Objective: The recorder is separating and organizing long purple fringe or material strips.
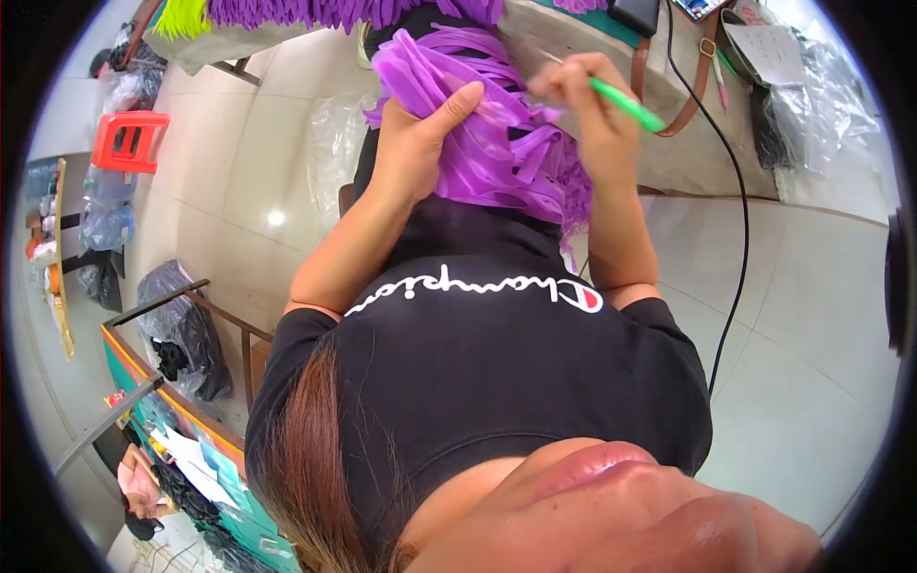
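A bundle of purple fabric strips [497, 167] lies across my lap, its loops and folds bunched together. My left hand [420, 134] is closed on the strips near their upper left, with the thumb pressed on top. Just right of the bundle, my right hand [587, 95] grips a thin tool with a bright green handle [626, 105]. The handle sticks out on the right of the fist, and a slim pale shaft points to the upper left. Motion blurs the fingers, and I cannot make out the tool's tip.
More purple strips [353, 10] and lime-green ones [181, 17] hang over a table ahead. A brown strap [683, 115] and a black cable [740, 210] run down at the right. A red stool [132, 141] stands far left, and clear plastic [334, 153] lies on the floor.
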Demonstrator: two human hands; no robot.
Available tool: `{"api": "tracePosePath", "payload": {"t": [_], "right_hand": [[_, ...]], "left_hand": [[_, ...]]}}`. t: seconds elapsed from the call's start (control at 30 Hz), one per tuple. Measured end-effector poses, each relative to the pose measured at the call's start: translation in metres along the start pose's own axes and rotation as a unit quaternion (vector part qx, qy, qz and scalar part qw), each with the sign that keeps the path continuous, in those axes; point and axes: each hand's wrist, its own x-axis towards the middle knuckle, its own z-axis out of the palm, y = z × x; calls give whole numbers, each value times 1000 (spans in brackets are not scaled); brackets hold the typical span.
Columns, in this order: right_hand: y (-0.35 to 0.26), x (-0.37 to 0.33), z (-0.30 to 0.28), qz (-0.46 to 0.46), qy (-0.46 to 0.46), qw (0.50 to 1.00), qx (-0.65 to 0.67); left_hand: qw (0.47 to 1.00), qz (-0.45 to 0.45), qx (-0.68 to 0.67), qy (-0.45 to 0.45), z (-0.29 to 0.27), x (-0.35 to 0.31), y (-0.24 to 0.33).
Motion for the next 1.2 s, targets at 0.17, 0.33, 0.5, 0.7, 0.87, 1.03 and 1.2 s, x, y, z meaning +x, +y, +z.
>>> {"api": "tracePosePath", "payload": {"t": [0.17,0.33,0.5,0.7,0.87,1.03,1.2], "right_hand": [[12,4,6,15,-138,990,-25],[-9,11,-42,112,-124,892,420],[-42,17,-109,44,-153,871,465],[-46,22,-95,-88,56,960,260],[6,3,-14,-25,-238,959,155],[11,-7,7,-25,-202,974,101],[13,-7,9,4,-190,975,113]], "left_hand": [[990,93,105,-25,-6,-1,-9],[961,133,240,-45,-23,13,-20],[972,-192,-131,25,-62,43,-36],[884,-309,-341,-79,-55,29,-17],[973,-153,-143,-91,-22,2,7],[990,-75,-89,-78,-13,-6,13],[990,-62,-91,-86,-11,-8,15]]}}
